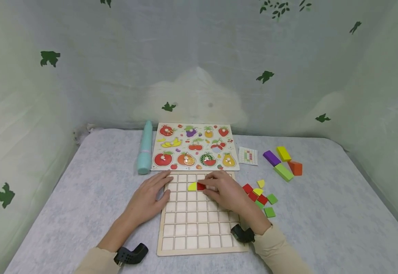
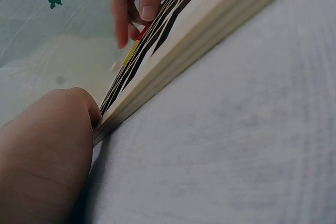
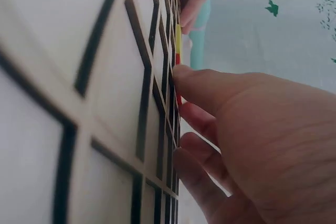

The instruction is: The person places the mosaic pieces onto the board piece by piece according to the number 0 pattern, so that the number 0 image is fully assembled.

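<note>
The right of the two hands (image 1: 224, 190) pinches a red tile (image 1: 201, 186) between thumb and fingertips, over the second row from the far edge of a gridded wooden board (image 1: 202, 252). The left hand (image 1: 147, 196) rests at the board's left edge, thumb apart from its extended fingers. A yellow rounded piece (image 1: 192, 186) lies just left of the red tile. Right of the board are scattered red, yellow and green tiles (image 1: 269, 212); farther back are colored blocks (image 1: 283, 172) and a small printed card (image 1: 248, 156). Beyond the board, a fruit puzzle (image 1: 195, 146) lies beside a turquoise roll (image 1: 145, 148) on the desk (image 1: 322, 198).
</note>
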`<state>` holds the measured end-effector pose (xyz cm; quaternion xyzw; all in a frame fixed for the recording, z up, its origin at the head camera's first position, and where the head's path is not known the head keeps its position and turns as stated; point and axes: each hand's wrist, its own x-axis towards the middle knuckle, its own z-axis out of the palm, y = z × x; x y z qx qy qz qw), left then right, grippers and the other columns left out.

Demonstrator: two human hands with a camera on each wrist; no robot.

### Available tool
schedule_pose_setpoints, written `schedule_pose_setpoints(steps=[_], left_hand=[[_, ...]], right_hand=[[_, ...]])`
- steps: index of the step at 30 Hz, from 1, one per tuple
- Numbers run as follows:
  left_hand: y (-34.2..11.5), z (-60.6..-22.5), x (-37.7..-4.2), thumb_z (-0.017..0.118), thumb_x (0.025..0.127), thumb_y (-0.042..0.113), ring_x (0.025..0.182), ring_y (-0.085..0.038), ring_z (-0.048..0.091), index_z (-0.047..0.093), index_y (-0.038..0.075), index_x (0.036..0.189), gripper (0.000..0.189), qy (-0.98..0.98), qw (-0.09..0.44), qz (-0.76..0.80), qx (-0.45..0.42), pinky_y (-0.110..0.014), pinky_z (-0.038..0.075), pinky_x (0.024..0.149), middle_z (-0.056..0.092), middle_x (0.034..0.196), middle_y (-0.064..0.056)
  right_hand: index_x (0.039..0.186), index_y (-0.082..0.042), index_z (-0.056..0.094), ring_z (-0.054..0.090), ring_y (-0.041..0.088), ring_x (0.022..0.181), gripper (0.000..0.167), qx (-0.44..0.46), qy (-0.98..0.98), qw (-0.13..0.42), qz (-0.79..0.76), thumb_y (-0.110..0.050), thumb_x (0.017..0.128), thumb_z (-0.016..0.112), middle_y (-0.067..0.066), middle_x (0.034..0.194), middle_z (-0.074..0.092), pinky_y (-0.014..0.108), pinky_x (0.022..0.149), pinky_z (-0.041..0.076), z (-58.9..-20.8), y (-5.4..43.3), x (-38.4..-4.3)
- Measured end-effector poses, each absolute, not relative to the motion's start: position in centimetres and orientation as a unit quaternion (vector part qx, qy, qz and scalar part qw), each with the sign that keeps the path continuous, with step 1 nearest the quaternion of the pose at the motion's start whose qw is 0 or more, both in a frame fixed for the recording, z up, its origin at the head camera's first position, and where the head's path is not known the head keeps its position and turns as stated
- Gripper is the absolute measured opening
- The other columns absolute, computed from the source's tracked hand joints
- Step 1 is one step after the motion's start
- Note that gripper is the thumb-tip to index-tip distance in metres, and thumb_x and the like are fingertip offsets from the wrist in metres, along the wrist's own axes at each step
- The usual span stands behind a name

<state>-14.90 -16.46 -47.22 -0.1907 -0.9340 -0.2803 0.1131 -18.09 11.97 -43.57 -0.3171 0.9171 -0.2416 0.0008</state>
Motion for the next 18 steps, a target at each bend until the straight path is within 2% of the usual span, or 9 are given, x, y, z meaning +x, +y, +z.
schedule_pose_setpoints(steps=[4,9,14,18], left_hand=[[-16.5,-47.2,-14.9,0.066,0.097,0.020,0.146,-0.032,0.045,0.063,0.006,0.140,0.045,-0.935,0.101,-0.283,-0.187,-0.057,0.038,0.118,0.052,0.156,-0.011],[-16.5,-47.3,-14.9,0.066,0.097,0.020,0.146,-0.032,0.046,0.063,0.006,0.140,0.045,-0.935,0.103,-0.285,-0.187,-0.057,0.038,0.118,0.052,0.155,-0.011],[-16.6,-47.3,-14.9,0.067,0.096,0.018,0.144,-0.033,0.047,0.064,0.005,0.138,0.044,-0.932,0.113,-0.286,-0.190,-0.058,0.039,0.117,0.053,0.154,-0.012],[-16.6,-47.3,-15.0,0.067,0.097,0.018,0.144,-0.033,0.047,0.064,0.005,0.138,0.044,-0.932,0.114,-0.287,-0.192,-0.058,0.039,0.116,0.053,0.154,-0.012]], right_hand=[[0.140,-0.023,0.067,0.058,0.020,0.122,0.044,-0.302,0.921,0.010,-0.246,-0.024,0.096,0.074,0.002,0.134,0.065,0.039,0.098,0.056,-42.9,12.3,-17.9],[0.134,-0.022,0.071,0.059,0.022,0.125,0.039,-0.291,0.924,0.024,-0.246,-0.023,0.095,0.075,0.000,0.131,0.068,0.043,0.103,0.054,-41.9,13.7,-17.8],[0.129,-0.016,0.073,0.062,0.024,0.120,0.036,-0.270,0.933,0.021,-0.237,-0.021,0.094,0.077,0.003,0.127,0.070,0.045,0.098,0.056,-41.2,15.9,-18.0],[0.126,-0.015,0.074,0.063,0.023,0.111,0.034,-0.233,0.942,0.027,-0.239,-0.022,0.093,0.078,0.001,0.118,0.072,0.043,0.091,0.058,-40.9,17.8,-18.5]])
